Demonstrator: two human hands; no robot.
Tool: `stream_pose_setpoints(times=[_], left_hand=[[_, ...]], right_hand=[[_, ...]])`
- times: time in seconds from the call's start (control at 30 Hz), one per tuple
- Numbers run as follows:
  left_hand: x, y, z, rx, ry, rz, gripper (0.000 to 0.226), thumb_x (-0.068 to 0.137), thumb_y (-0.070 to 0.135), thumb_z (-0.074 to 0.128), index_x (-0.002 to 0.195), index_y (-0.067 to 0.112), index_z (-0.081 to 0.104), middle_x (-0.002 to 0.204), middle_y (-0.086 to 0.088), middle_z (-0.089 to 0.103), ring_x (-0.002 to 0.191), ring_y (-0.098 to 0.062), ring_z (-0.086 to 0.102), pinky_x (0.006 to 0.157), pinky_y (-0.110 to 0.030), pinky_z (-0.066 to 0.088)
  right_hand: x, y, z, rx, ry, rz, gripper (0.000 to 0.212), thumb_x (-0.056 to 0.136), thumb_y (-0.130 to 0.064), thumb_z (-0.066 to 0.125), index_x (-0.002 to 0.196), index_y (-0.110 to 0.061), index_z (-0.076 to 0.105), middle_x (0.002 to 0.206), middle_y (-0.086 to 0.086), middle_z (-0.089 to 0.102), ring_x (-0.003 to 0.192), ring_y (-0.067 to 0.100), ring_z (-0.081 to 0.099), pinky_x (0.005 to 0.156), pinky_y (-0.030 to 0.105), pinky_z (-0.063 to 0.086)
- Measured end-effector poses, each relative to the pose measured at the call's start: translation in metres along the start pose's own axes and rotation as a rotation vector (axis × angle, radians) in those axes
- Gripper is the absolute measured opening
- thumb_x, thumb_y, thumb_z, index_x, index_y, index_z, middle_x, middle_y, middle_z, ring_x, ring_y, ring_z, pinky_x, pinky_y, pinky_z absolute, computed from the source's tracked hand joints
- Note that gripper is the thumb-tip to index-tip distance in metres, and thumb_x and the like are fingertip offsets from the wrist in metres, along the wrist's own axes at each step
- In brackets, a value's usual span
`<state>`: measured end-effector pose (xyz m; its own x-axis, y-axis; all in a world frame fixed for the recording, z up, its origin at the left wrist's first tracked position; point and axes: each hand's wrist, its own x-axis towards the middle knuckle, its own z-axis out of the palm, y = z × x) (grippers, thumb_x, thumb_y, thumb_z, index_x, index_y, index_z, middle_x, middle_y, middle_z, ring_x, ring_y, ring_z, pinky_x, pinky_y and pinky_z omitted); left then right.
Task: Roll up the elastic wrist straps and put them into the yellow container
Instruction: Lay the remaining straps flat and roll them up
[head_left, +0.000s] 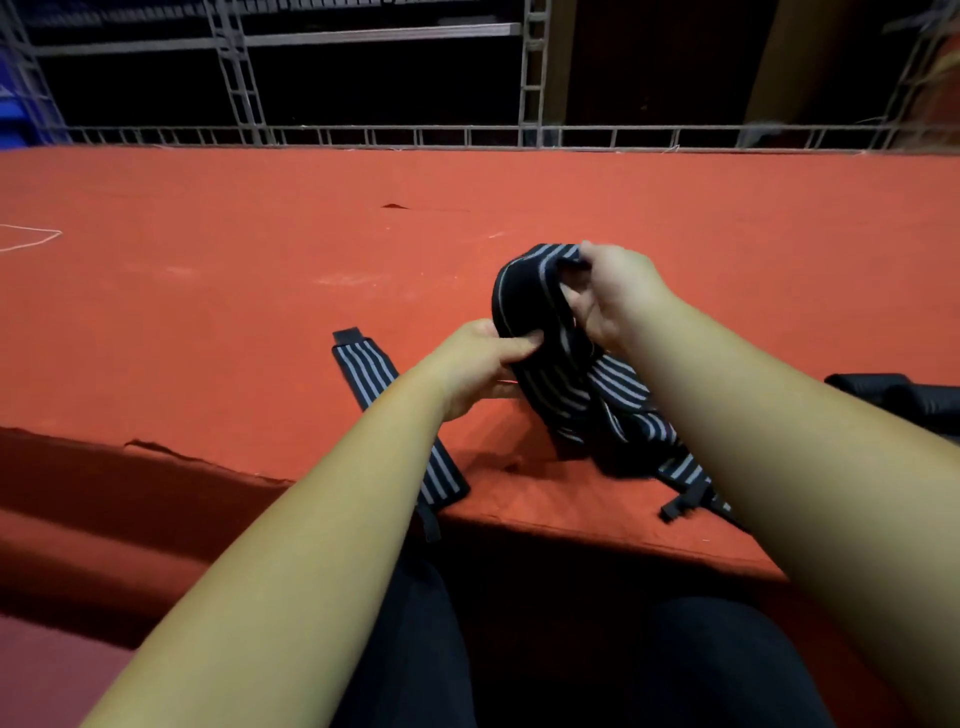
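A black wrist strap with grey stripes (524, 301) is lifted in a loop above the red table (260, 270). My left hand (478, 364) pinches its lower left side with thumb and fingers. My right hand (613, 296) grips its upper right end. The rest of this strap hangs down onto a heap of striped straps (623, 410) by the table's front edge. Another striped strap (363, 374) lies flat under my left forearm, its end hanging over the edge. No yellow container is in view.
A dark object (904, 400) sits at the right edge of the table. A white string (31, 239) lies at the far left. A metal lattice frame (530, 104) runs behind the table. My dark-clothed lap (519, 649) is below the table's edge.
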<state>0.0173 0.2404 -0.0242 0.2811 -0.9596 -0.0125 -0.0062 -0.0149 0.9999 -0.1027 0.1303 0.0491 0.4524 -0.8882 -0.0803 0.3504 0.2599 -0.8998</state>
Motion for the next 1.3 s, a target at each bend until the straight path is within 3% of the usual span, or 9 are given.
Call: stream_pose_setpoints(times=[0.13,0.27,0.43,0.6,0.8,0.9,1.0,1.13,1.3], left_hand=[[0.009,0.035,0.001,-0.218,0.132,0.095,0.032,0.111,0.030,0.062,0.141,0.018,0.067,0.130,-0.008,0.078,0.111,-0.025,0.077,0.097,-0.052,0.064],[0.024,0.064,0.005,-0.428,0.251,0.093,0.034,0.113,0.024,0.058,0.141,0.005,0.063,0.121,-0.014,0.079,0.105,-0.027,0.080,0.078,-0.043,0.068],[0.032,0.087,-0.001,-0.601,0.358,0.071,0.029,0.113,0.023,0.059,0.128,-0.001,0.066,0.102,-0.013,0.079,0.074,-0.021,0.080,0.059,-0.033,0.064],[0.036,0.096,0.006,-0.694,0.352,0.081,0.022,0.114,0.019,0.055,0.110,0.000,0.064,0.090,-0.014,0.077,0.063,-0.021,0.079,0.052,-0.034,0.063],[0.045,0.105,0.022,-0.855,0.336,0.120,0.024,0.118,0.013,0.041,0.127,-0.006,0.054,0.117,-0.024,0.066,0.057,-0.033,0.077,0.052,-0.044,0.064],[0.044,0.106,0.027,-0.861,0.208,0.073,0.023,0.116,0.006,0.041,0.113,-0.008,0.059,0.109,-0.023,0.069,0.083,-0.035,0.076,0.081,-0.043,0.065],[0.041,0.101,0.035,-0.503,0.123,0.057,0.014,0.107,0.000,0.047,0.107,0.003,0.061,0.099,-0.011,0.069,0.099,-0.024,0.070,0.096,-0.035,0.060],[0.043,0.075,0.038,0.239,-0.026,0.118,0.066,0.084,0.005,0.068,0.148,0.019,0.058,0.148,0.001,0.066,0.138,-0.011,0.059,0.120,-0.030,0.043],[0.045,0.044,0.044,0.804,-0.009,0.150,0.069,0.086,0.026,0.085,0.149,0.027,0.056,0.136,0.004,0.066,0.121,-0.014,0.066,0.106,-0.039,0.055]], right_hand=[[0.005,-0.007,-0.017,-0.505,-0.101,-0.061,0.063,0.108,-0.068,0.041,0.108,-0.016,0.076,0.100,0.004,0.079,0.083,0.020,0.070,0.070,0.031,0.052],[-0.002,0.002,-0.037,-0.900,-0.168,-0.027,0.099,0.068,-0.105,0.046,0.114,-0.025,0.082,0.111,0.000,0.081,0.100,0.024,0.075,0.095,0.042,0.058],[-0.010,0.005,-0.068,-0.921,-0.513,0.015,0.044,0.095,-0.064,0.073,0.117,-0.026,0.077,0.108,-0.004,0.080,0.095,0.016,0.073,0.079,0.031,0.054],[-0.002,0.005,-0.079,-0.813,-0.542,0.103,0.039,0.088,-0.052,0.085,0.112,-0.025,0.070,0.095,0.003,0.069,0.075,0.019,0.061,0.060,0.028,0.039],[-0.007,0.006,-0.061,-0.870,-0.325,-0.071,0.056,0.076,-0.052,0.094,0.116,-0.026,0.066,0.103,0.002,0.079,0.077,0.013,0.071,0.060,0.027,0.045],[0.000,0.005,-0.053,-1.036,-0.173,-0.229,0.032,0.086,-0.043,0.084,0.101,-0.020,0.068,0.086,-0.002,0.075,0.073,0.014,0.071,0.063,0.030,0.049],[-0.001,-0.001,-0.051,-1.078,-0.081,-0.295,0.032,0.097,-0.037,0.064,0.080,-0.010,0.067,0.073,0.006,0.068,0.070,0.024,0.064,0.064,0.035,0.046],[0.001,-0.004,-0.055,-1.176,-0.013,-0.319,0.046,0.105,-0.025,0.049,0.061,-0.013,0.049,0.068,0.011,0.054,0.072,0.029,0.050,0.064,0.039,0.033],[0.006,-0.003,-0.064,-1.081,0.047,-0.133,0.032,0.104,-0.028,0.051,0.085,-0.008,0.067,0.088,0.014,0.069,0.082,0.032,0.062,0.063,0.038,0.043]])
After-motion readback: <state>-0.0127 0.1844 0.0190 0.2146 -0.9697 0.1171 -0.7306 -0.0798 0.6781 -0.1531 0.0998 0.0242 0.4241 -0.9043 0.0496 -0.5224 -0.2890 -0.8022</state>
